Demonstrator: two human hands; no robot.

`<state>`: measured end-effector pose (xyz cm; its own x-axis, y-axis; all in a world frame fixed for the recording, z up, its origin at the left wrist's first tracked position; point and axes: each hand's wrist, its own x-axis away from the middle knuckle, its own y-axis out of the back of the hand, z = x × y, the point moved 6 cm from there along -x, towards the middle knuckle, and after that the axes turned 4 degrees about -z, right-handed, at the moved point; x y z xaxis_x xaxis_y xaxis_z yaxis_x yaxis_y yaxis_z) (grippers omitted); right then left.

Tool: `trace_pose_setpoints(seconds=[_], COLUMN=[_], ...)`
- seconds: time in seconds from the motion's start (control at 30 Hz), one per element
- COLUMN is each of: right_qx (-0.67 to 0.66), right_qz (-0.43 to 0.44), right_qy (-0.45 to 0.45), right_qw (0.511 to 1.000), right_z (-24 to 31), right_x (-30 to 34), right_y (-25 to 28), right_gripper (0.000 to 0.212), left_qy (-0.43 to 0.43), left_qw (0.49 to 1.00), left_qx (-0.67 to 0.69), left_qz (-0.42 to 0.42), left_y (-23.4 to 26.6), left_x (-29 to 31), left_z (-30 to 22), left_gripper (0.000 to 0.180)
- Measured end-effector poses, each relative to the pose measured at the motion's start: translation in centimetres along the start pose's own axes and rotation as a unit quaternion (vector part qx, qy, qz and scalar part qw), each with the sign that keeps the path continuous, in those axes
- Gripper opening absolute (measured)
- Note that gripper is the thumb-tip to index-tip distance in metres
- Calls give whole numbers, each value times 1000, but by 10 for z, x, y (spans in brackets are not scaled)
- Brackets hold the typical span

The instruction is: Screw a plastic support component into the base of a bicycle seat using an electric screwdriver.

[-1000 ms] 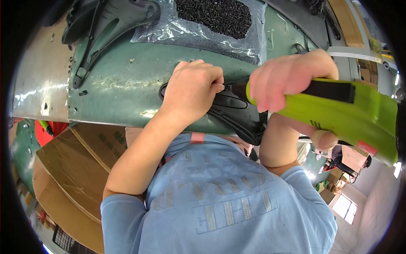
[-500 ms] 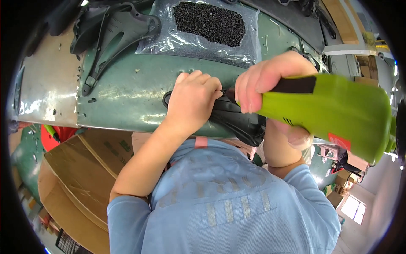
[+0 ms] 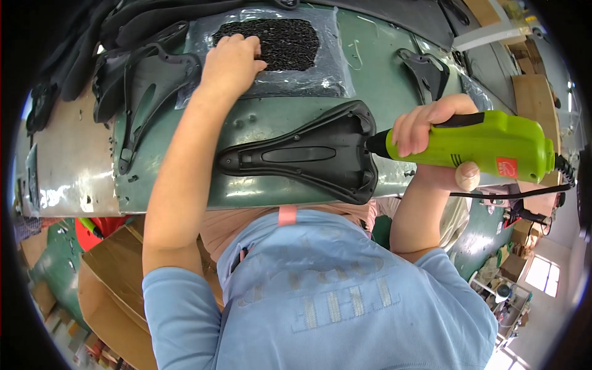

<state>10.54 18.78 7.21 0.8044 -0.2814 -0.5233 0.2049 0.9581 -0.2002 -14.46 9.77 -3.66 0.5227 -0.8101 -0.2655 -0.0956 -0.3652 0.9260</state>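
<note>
My left hand (image 3: 233, 65) reaches over a pile of small black screws (image 3: 290, 43) lying on a clear plastic bag (image 3: 336, 77). Its fingertips touch the edge of the pile, and the thumb stands apart from them. My right hand (image 3: 431, 129) is wrapped round a lime-green electric screwdriver (image 3: 493, 148) with a black nose and a cord. Between my arms a black bicycle saddle (image 3: 296, 148) lies underside up on the green table, narrow end to the left. The screwdriver's nose is by the saddle's wide right end; whether they touch I cannot tell.
More black saddle parts (image 3: 154, 74) lie at the left of the table, and another (image 3: 425, 71) at the far right. Black pieces line the back. A cardboard box (image 3: 117, 265) stands below the front edge at the left. The black cord (image 3: 518, 194) trails from the screwdriver.
My left hand has left the saddle and gone up to the screws. The saddle now lies flat in full view. My right hand has drawn the screwdriver slightly to the right.
</note>
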Motion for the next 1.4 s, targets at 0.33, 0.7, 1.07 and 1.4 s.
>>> trace_pose_setpoints(seconds=[0.33, 0.7, 1.07, 1.4], right_qx=[2, -136, -105, -9], right_qz=[-107, -88, 31, 58], right_qy=[-1, 85, 68, 100], right_qw=[994, 983, 992, 993], right_z=[-6, 56, 51, 61], right_x=[21, 13, 19, 31], right_y=[9, 31, 10, -6], right_gripper=[66, 60, 60, 63], left_qy=[44, -135, -165, -162], left_qw=[982, 903, 916, 949], left_qx=[182, 406, 365, 267], left_qz=[-17, 29, -1, 42], left_y=[5, 50, 53, 49], left_x=[-13, 99, 109, 113], left_z=[-11, -144, -153, -160], left_gripper=[21, 11, 16, 26])
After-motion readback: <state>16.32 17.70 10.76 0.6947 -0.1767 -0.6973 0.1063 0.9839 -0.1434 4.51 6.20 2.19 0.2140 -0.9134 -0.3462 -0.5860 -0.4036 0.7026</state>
